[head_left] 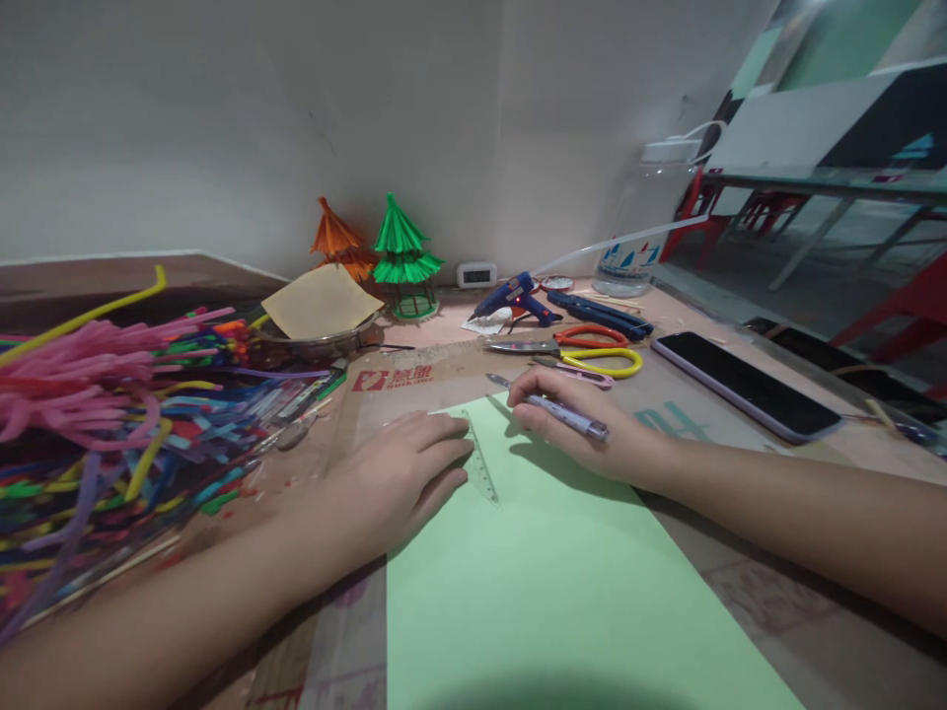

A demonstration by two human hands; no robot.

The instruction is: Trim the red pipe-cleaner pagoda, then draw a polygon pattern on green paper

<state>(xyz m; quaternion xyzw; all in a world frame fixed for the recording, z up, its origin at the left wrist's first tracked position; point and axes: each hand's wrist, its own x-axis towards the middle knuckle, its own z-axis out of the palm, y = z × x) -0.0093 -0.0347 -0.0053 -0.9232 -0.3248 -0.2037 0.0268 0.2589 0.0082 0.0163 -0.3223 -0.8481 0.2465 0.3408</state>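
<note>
A pale green paper sheet (pixel 547 592) lies on the cardboard-covered table (pixel 710 552). The left hand (pixel 403 473) lies flat and open, pressing a clear plastic triangular ruler (pixel 482 471) on the sheet's 11 o'clock corner, its edge running 12 to 6. Just beside it at 3 o'clock, the right hand (pixel 584 434) grips a slim purple pen (pixel 566 414), tip toward 10 o'clock.

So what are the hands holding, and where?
The right hand holds a purple pen near its tip. The left hand presses a clear ruler flat on green paper.
</note>
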